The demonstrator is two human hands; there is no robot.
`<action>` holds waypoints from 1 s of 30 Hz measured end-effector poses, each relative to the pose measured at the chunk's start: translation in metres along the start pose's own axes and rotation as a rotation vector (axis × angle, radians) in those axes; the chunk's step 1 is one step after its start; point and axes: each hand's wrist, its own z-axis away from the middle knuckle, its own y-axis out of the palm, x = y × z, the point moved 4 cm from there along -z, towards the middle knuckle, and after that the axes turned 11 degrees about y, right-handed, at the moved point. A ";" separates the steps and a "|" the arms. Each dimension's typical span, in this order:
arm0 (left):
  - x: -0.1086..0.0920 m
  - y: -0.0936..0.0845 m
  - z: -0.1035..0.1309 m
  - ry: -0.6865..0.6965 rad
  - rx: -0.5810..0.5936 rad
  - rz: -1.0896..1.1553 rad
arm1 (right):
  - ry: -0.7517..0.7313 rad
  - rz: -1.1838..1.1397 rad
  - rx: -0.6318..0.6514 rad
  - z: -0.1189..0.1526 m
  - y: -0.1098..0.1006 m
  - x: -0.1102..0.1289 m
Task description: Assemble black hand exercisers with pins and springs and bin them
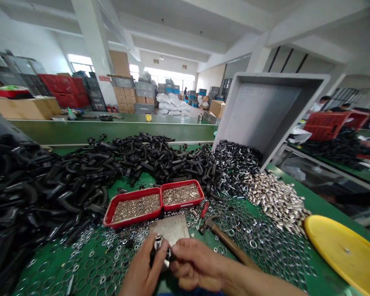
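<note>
- From where I stand, the left hand (pixel 144 267) is angled upward, thumb and fingers closed round a black fitting (pixel 159 254) with shiny metal ends, held low over the bench (pixel 89 259), by the near edge of a metal plate (pixel 175 227).
- The right hand (pixel 197 261) comes in from the other side, its forearm slanting, thumb and fingers drawn narrow against the fitting's side.
- The plate is flat, squarish, dull and scuffed; the bench is smooth green.
- Two red plastic trays (pixel 111 222) (pixel 185 205), rounded at the corners, sit end to end, full of tiny pale-gold metal pieces.
- Thin bright rings (pixel 253 243) lie scattered on both sides, beside glossy, curved black parts (pixel 27 187) in a heap and stubby silvery cylinders (pixel 277 197).
- A wooden-handled hammer (pixel 231 242) and a red-handled screwdriver (pixel 204 209) lie right of the plate.
- A grey bin (pixel 265 111) stands tipped on its side, black pieces at its mouth.
- The fingers cover much of the fitting; I can't tell whether the right fingertips pinch something separate.
- The yellow dish (pixel 342 246) is cut off by the frame; the hammer's handle runs behind the right forearm.
</note>
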 end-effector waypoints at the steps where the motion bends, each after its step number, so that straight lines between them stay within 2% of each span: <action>1: -0.002 0.001 0.003 0.041 0.014 -0.006 | 0.075 -0.032 0.059 0.003 0.004 -0.002; 3: -0.001 0.002 0.009 0.089 0.056 -0.035 | 0.142 0.040 0.083 0.007 0.009 -0.003; 4: 0.001 0.001 0.011 0.093 0.065 -0.057 | 0.104 0.140 0.025 0.009 0.010 -0.002; 7: 0.008 -0.007 0.018 0.107 0.054 -0.109 | -0.179 0.509 -0.283 0.010 0.009 0.002; 8: 0.009 -0.010 0.021 0.139 0.058 -0.108 | -0.215 0.572 -0.321 0.008 0.010 0.000; 9: 0.009 -0.012 0.024 0.182 0.066 -0.099 | -0.183 0.582 -0.289 0.004 0.011 -0.006; 12: 0.008 -0.019 0.032 0.252 0.127 -0.078 | 0.149 0.494 0.009 -0.009 0.017 -0.030; 13: 0.009 -0.021 0.034 0.236 0.140 -0.080 | 0.206 0.524 0.041 -0.010 0.017 -0.034; 14: 0.011 -0.023 0.035 0.204 0.143 -0.086 | 0.191 0.620 0.002 -0.011 0.016 -0.035; 15: 0.014 -0.024 0.035 0.163 0.137 -0.093 | 0.110 0.770 -0.105 -0.011 0.014 -0.032; 18: 0.020 -0.028 0.036 0.088 0.064 -0.118 | -0.285 1.225 -0.528 -0.004 0.014 -0.017; 19: 0.020 -0.028 0.036 0.096 0.046 -0.128 | -0.346 1.275 -0.589 -0.003 0.015 -0.015; 20: 0.019 -0.028 0.037 0.123 0.042 -0.134 | -0.346 1.264 -0.581 -0.003 0.015 -0.016; 21: 0.018 -0.028 0.038 0.160 0.046 -0.137 | -0.304 1.216 -0.521 -0.005 0.014 -0.017; 24: 0.016 -0.025 0.041 0.252 0.111 -0.139 | -0.014 0.993 -0.132 -0.013 0.013 -0.030; 25: 0.018 -0.024 0.041 0.254 0.141 -0.142 | 0.061 0.939 -0.035 -0.013 0.013 -0.033; 26: 0.020 -0.022 0.040 0.237 0.164 -0.148 | 0.081 0.915 -0.015 -0.013 0.012 -0.033; 27: 0.022 -0.021 0.040 0.207 0.175 -0.152 | 0.048 0.917 -0.071 -0.012 0.010 -0.031; 29: 0.026 -0.018 0.037 0.161 0.146 -0.149 | -0.129 0.991 -0.312 -0.008 0.005 -0.020; 30: 0.026 -0.017 0.036 0.158 0.117 -0.143 | -0.189 1.021 -0.379 -0.006 0.005 -0.017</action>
